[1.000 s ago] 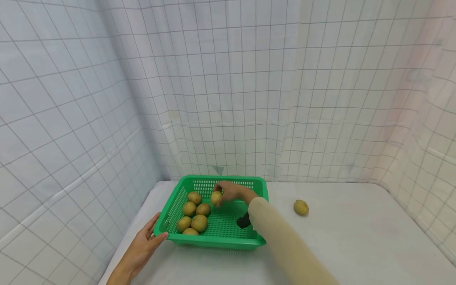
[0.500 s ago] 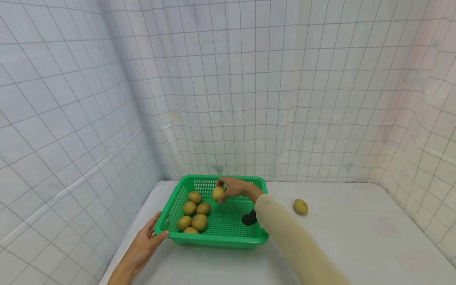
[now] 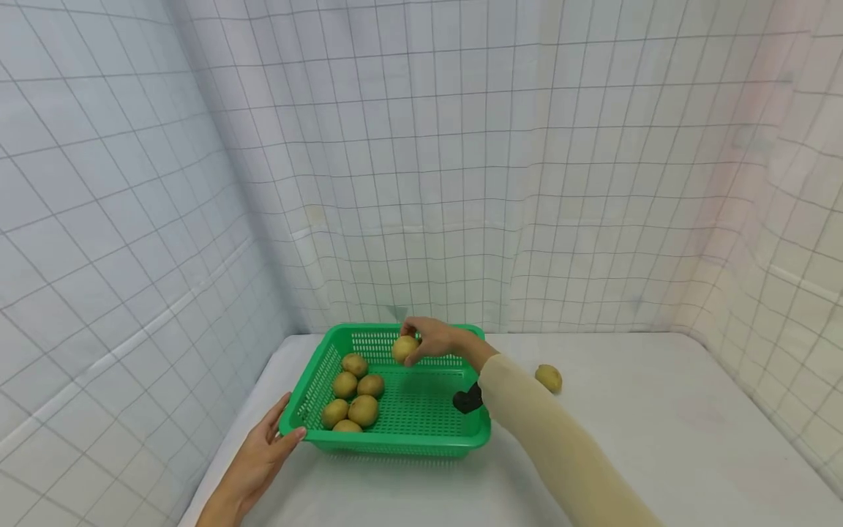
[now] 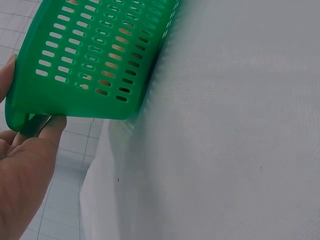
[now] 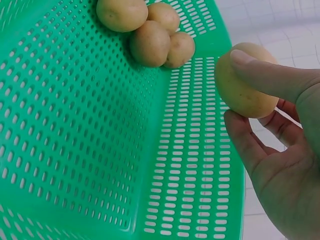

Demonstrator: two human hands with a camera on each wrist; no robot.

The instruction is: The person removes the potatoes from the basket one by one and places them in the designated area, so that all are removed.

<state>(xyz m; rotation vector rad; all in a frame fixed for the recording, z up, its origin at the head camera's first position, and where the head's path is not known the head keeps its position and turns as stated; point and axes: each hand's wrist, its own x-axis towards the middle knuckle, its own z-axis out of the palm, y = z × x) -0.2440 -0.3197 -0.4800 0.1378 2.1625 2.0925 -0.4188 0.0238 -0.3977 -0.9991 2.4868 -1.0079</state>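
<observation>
A green plastic basket (image 3: 388, 440) with slotted walls stands on the white table. My left hand (image 3: 257, 461) grips its near left corner; in the left wrist view the fingers curl around the rim (image 4: 15, 107). Between the thumb and fingers of my right hand (image 3: 435, 338) is a yellowish potato (image 3: 405, 350), raised above the basket floor near the back wall. The right wrist view shows the thumb on top of this potato (image 5: 245, 87) and fingers beneath it. Several other potatoes (image 3: 364, 410) lie together in the basket's left part.
One potato (image 3: 548, 378) lies on the white table (image 3: 632, 432) to the right of the basket. White gridded curtains (image 3: 408, 176) stand behind and on both sides. A black device (image 3: 467, 400) sits at the right wrist, over the basket.
My right hand has lifted the potato a little higher above the basket floor. The left hand keeps its hold on the corner. The head view has shifted slightly.
</observation>
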